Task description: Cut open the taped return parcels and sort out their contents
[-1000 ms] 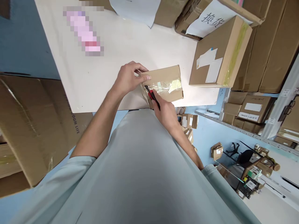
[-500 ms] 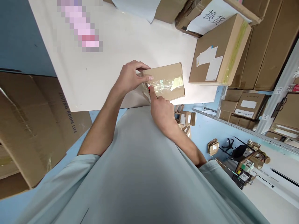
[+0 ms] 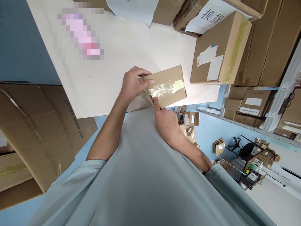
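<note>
While pinching the left end of the small carton (image 3: pixel 168 77) with the left hand (image 3: pixel 134 83) near the table (image 3: pixel 113 44) edge, clutching a mostly hidden red tool (image 3: pixel 153 100) in the right hand (image 3: pixel 167 124), extending its index finger.

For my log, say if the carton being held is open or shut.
The carton looks shut on top: flat, tape across it. Left end partly hidden: cannot tell.

- Bright, fairly even light over the desk (image 3: pixel 110 72).
- Glare whitening the clear tape (image 3: pixel 160 89) near the desk's front edge; soft shadow beside it.
- Coarse pixelation masking a pink item (image 3: pixel 81 33) on the desk's left.
- Wide-angle distortion tilting shelving (image 3: pixel 279 97) right of the desk.
</note>
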{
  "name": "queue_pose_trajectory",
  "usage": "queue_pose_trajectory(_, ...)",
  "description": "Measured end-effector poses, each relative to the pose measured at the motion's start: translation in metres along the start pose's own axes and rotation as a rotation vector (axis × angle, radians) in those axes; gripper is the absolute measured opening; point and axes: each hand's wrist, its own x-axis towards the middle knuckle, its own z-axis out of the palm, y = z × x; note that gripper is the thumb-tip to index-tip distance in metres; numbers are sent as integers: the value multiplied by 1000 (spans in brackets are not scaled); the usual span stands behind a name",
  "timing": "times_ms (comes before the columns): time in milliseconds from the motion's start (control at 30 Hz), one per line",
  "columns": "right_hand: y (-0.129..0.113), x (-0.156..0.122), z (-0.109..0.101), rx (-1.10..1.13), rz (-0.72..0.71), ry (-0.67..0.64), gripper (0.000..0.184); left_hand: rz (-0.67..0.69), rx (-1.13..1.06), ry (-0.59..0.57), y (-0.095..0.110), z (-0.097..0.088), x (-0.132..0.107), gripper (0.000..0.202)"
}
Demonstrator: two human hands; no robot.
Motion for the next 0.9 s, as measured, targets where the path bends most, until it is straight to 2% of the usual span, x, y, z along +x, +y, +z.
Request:
queue_pose_trajectory(200, -5, -14, -15, -56, 14, -125, 81, -36, 14, 23, 4, 4, -7, 32)
queue_pose_trajectory(367, 2, 2, -22, -37, -31, -212, 74, -52, 51, 30, 0, 1, -6, 31)
queue_pose_trajectory(467, 11, 10, -20, -29, -102, -211, 76, -52, 59, 25, -1, -5, -3, 31)
queue_pose_trajectory(567, 34, 6, -15, 17, -182, -192, 75, -58, 71, 25, -1, -10, -1, 34)
queue_pose_trajectory(633, 58, 0, -11, 99, -209, -136, 69, -66, 81, 29, -1, -10, -1, 36)
queue_pose_trajectory(700, 87, -3, -7, 226, -171, -13, 63, -79, 92, 27, 1, -11, -1, 36)
queue_pose_trajectory(833, 148, 18, 10, 495, 76, 367, 54, -92, 182, -5, 19, -9, -4, 28)
queue_pose_trajectory(900, 170, 38, 21, 585, 156, 484, 51, -57, 289, 28, 37, -1, -5, 32)
